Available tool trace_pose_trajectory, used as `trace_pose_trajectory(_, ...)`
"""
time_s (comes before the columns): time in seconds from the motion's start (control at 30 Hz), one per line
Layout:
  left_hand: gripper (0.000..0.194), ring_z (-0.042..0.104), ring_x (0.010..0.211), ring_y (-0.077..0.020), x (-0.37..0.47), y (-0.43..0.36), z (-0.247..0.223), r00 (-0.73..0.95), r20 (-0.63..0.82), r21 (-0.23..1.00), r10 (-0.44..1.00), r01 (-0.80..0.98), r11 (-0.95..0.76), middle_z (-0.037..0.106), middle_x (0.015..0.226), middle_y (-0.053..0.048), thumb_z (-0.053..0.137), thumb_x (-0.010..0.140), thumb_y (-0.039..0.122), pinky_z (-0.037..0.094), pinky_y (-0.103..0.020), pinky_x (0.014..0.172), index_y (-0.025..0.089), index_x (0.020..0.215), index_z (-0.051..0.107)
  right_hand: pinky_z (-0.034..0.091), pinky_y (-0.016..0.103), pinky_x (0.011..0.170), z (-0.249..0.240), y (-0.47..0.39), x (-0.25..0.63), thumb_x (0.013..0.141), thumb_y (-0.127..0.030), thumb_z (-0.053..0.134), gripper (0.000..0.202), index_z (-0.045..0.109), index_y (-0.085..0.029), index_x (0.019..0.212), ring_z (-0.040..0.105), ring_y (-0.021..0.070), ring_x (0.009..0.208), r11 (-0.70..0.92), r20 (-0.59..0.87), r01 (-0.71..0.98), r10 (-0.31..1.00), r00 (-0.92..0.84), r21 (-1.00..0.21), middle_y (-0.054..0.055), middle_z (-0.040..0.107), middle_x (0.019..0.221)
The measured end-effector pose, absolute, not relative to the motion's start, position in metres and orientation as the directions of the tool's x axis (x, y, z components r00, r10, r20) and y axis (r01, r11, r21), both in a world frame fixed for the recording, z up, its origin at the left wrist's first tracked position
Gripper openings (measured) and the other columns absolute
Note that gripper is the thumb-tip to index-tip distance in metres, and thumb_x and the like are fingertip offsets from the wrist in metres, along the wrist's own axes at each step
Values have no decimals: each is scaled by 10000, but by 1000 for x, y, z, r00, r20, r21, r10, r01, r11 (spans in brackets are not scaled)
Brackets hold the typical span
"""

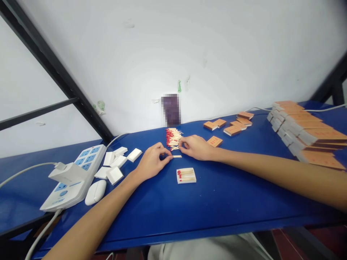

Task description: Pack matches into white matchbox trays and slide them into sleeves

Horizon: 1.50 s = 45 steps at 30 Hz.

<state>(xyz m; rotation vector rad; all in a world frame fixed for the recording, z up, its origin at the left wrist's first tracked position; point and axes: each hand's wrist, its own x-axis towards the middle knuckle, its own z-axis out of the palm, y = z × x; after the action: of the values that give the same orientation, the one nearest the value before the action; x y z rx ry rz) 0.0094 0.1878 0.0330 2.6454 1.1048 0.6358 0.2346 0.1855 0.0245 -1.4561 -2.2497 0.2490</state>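
My left hand (153, 161) is closed in a pinch on matches, whose pale sticks (177, 156) point right from the fingertips. Across from it, my right hand (197, 147) has its fingers curled together at the right edge of a pile of red-headed matches (172, 138); whether a match is between those fingertips is hidden. In front of both hands lies a white matchbox tray (186, 181), with several matches in it, their red heads to the left.
Several white trays (115, 174) lie at left, beside a white earbud case (95, 192) and a power strip (78, 177) with a plugged-in charger. Orange matchboxes (238, 125) lie scattered behind my right arm. A large matchbox stack (311, 133) stands at far right on the blue table (217, 206).
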Motion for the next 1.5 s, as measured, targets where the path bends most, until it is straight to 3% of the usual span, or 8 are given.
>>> trace_pose_trajectory(0.3, 196, 551, 837, -174, 8, 189, 32, 625, 337, 336, 705, 619, -710, 566, 916, -30, 594, 885, 371, 450, -316, 796, 220, 887, 720, 255, 228, 550, 26, 184, 235, 828, -251, 555, 109, 651, -200, 838, 498, 103, 605, 455, 268, 789, 889, -372, -414, -10, 616, 730)
trace_pose_trajectory(0.7, 221, 541, 774, -151, 6, 187, 31, 607, 356, 377, 710, 602, -704, 565, 890, -8, 636, 854, 403, 441, -289, 728, 224, 981, 655, 267, 219, 562, 26, 182, 235, 807, -220, 552, 81, 615, -175, 785, 444, 84, 554, 516, 340, 718, 855, -392, -467, -41, 524, 623)
trace_pose_trajectory(1.2, 303, 541, 828, -174, 1, 188, 36, 691, 287, 358, 663, 564, -744, 562, 905, -15, 602, 797, 233, 446, -315, 775, 224, 1100, 597, 267, 224, 553, 34, 175, 233, 748, -199, 568, 43, 609, -185, 744, 454, 88, 558, 536, 280, 727, 844, -458, -428, -38, 552, 621)
trace_pose_trajectory(1.5, 265, 555, 840, -170, -2, 190, 37, 716, 279, 361, 640, 539, -761, 562, 921, -24, 593, 826, 255, 459, -320, 788, 223, 1087, 626, 261, 223, 559, 31, 177, 234, 760, -205, 578, 125, 636, -193, 870, 446, 85, 551, 558, 303, 705, 830, -468, -438, -55, 520, 597)
